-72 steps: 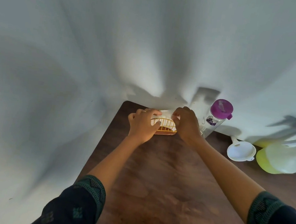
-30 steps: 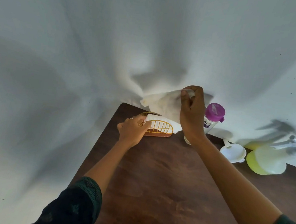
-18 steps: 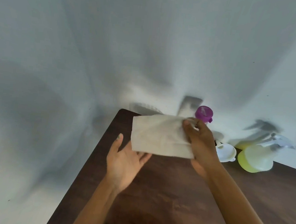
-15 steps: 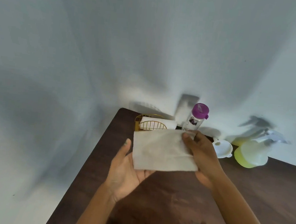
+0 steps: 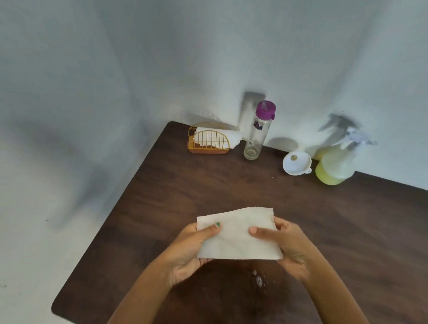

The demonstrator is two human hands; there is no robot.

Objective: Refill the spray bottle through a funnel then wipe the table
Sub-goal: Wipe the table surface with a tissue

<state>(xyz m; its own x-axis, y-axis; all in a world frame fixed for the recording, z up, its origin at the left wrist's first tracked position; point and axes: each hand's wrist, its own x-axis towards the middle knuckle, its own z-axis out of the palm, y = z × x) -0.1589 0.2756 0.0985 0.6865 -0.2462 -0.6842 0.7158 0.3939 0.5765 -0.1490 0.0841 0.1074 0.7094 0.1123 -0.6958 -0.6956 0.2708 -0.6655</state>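
Left hand (image 5: 189,249): thumb and fingers pinching the left edge of a white paper napkin (image 5: 236,236). Right hand (image 5: 284,244): thumb on top, fingers beneath, gripping the napkin's right edge. Napkin: held flat above the dark wooden table (image 5: 359,230), over small wet spots (image 5: 258,280). Far edge, left to right: yellow wire napkin holder (image 5: 208,141), purple-capped bottle (image 5: 259,131), white funnel (image 5: 296,163), yellow-filled spray bottle (image 5: 337,163).

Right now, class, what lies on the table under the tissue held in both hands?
Just below the tissue, small wet droplets glisten on the dark table. Whatever lies directly beneath the sheet and both hands is covered.
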